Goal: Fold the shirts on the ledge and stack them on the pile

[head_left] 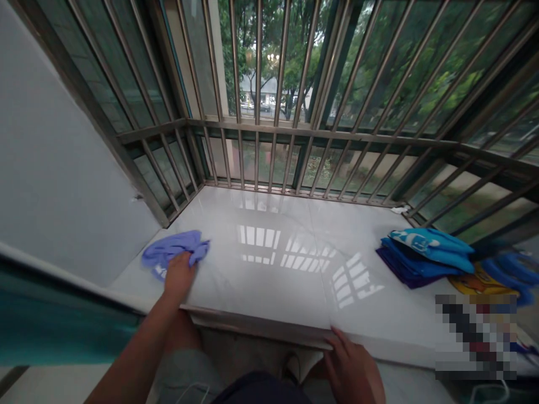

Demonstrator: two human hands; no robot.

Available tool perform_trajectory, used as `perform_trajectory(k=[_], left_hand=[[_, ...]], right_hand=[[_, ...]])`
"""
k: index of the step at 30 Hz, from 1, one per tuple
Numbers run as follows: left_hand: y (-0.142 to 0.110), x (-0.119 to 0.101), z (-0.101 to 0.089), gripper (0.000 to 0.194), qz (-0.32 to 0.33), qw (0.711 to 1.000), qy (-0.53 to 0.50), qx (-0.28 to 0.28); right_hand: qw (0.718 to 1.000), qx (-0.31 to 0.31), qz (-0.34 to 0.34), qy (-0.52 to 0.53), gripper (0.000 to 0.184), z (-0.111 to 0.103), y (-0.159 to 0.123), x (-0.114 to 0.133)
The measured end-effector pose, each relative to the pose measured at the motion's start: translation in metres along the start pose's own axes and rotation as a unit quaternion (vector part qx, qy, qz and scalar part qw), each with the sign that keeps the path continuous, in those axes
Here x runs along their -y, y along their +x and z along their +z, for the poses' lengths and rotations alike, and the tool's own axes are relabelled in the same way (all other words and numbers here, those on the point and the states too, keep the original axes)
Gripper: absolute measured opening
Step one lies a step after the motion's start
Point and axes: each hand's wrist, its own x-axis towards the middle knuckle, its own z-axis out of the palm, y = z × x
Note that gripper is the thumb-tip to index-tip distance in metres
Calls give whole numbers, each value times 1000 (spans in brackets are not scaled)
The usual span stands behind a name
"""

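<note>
My left hand (180,276) is closed on a crumpled light purple cloth (177,247) at the left end of the sill. The cloth looks like a garment with a bit of white print, and its exact kind does not show. Folds of it partly hide my fingertips. At the front edge of the sill rests my right hand (352,365), its fingers extended and slightly apart, with nothing in them.
The glossy white window sill (269,280) reflects the barred window. Metal bars (259,73) rise along its back. Folded blue and dark purple clothes (429,252) are stacked on the right, beside a yellow item (484,280). A teal curtain (63,320) hangs at left.
</note>
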Motion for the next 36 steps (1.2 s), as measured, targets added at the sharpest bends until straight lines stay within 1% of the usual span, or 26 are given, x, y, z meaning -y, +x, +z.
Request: perform_trajectory(k=[2,4,5,7,8,9,10,11,12,13,17,18,20,22,25,27,29,30,31,32,33,34,35,36], left_hand=[[-21,-44,16,39,91,994,-39,43],[-54,-91,31,35,175,977,-81,91],[-73,-113,37,37,230,956,-125,132],[-109,-152,43,39,299,922,-171,176],[-123,-166,42,39,325,900,-206,205],[-134,-177,39,38,339,882,-234,229],[-141,-184,34,37,345,866,-262,249],[-145,-188,28,37,342,855,-286,264],[-145,-188,20,37,330,851,-306,270],[-144,-186,12,34,313,851,-324,272],[-129,-167,-27,20,207,874,-365,246],[-126,-162,-36,21,190,878,-368,238],[-119,-153,-54,30,179,883,-374,221],[-112,-144,-71,38,171,888,-385,186],[-101,-129,-91,48,118,899,-408,105],[-93,-118,-103,53,75,896,-435,57],[-84,-110,-116,56,46,885,-464,18],[-79,-108,-122,56,45,881,-471,4],[-75,-109,-127,55,58,881,-470,-3],[-71,-113,-132,51,84,885,-458,3],[-69,-121,-134,47,123,889,-441,22],[-69,-132,-135,44,171,890,-420,54],[-70,-146,-132,49,223,885,-399,93],[-73,-163,-127,64,271,875,-380,133]], right_hand=[[1000,6,-22,19,34,1,7,20],[998,15,-27,51,46,3,21,39],[997,26,-28,69,54,4,31,49],[992,73,-35,96,69,2,52,67],[988,108,-40,105,71,0,63,76],[982,146,-48,110,65,-4,73,83],[975,181,-52,115,54,-8,82,90],[968,209,-53,125,44,-14,90,96],[963,226,-48,141,36,-20,95,100],[958,231,-37,163,32,-27,99,105],[949,189,32,251,34,-61,107,119],[947,180,47,263,34,-71,110,123],[945,161,67,277,36,-93,119,129],[949,120,88,278,39,-118,131,131],[953,31,144,266,47,-153,150,121],[942,-3,185,279,51,-173,163,108],[924,-18,214,316,53,-188,177,97],[915,-23,222,337,54,-193,184,94],[908,-25,222,354,54,-199,191,93],[906,-18,213,366,52,-203,199,95],[909,-2,196,369,51,-207,205,101],[914,21,171,366,50,-211,211,109],[920,49,144,361,49,-214,216,121],[922,78,119,360,49,-217,219,135]])
